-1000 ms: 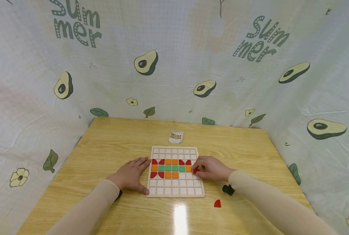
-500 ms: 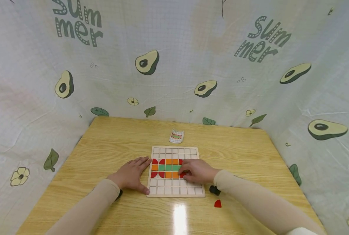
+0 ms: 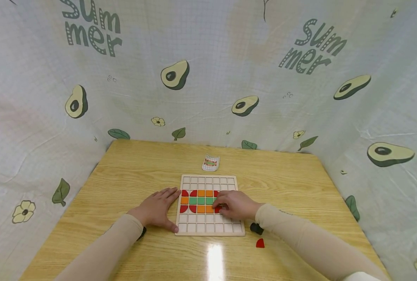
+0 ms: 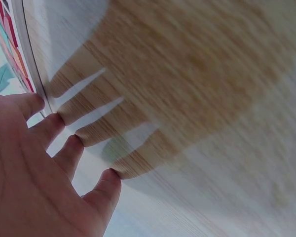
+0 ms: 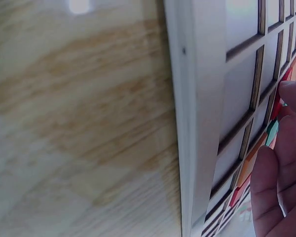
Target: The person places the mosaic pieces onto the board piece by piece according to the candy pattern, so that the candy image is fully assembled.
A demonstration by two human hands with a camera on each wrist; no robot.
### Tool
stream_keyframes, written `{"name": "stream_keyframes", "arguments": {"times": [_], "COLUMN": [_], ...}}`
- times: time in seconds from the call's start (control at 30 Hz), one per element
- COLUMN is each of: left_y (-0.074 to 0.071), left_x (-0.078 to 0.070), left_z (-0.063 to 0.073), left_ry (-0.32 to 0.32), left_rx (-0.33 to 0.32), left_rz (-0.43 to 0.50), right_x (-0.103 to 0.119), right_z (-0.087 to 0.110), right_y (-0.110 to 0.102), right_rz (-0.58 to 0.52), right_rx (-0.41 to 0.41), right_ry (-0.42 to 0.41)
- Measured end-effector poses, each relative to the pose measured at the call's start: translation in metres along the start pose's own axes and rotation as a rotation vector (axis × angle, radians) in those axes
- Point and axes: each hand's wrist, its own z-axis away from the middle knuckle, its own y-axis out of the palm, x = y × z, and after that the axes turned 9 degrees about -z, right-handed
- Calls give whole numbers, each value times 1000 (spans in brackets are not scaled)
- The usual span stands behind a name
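Observation:
A wooden grid board (image 3: 208,228) lies on the table, with rows of red, orange and green tiles across its middle. My left hand (image 3: 157,208) rests flat at the board's left edge, fingers spread on the tabletop and thumb at the near-left corner; the left wrist view shows these straight fingers (image 4: 106,190). Over the board's right part, my right hand (image 3: 238,205) pinches a red quarter-circle tile (image 3: 217,210) at a cell beside an orange square (image 3: 209,209). In the right wrist view the thumb and fingers meet that red tile (image 5: 282,96). The hand hides several cells there.
Another red quarter-circle tile (image 3: 260,243) lies on the table at the near right. A small pattern card (image 3: 211,162) lies behind the board. A printed cloth (image 3: 208,78) hangs around the table's back and sides.
My right hand has moved left from the board's right edge, carrying the red tile to a cell right of the orange squares. Over the last half second it barely moves. The left hand stays still.

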Motion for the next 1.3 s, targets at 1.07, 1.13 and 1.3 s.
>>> {"name": "stream_keyframes", "arguments": {"times": [1.07,1.13,1.3], "left_y": [-5,-5,-4], "left_x": [-3,-4,-3], "left_z": [2,2,2], "left_ry": [-5,-6,-1], "left_rx": [12,13,8], "left_rz": [25,21,16], "right_x": [2,2,7], "right_z": [112,124,141], "right_y": [-36,-36,-31], "right_rz": [-71,-84,-120], "right_rx": [-48,-40,-19], "right_ry": [155,153,122]}}
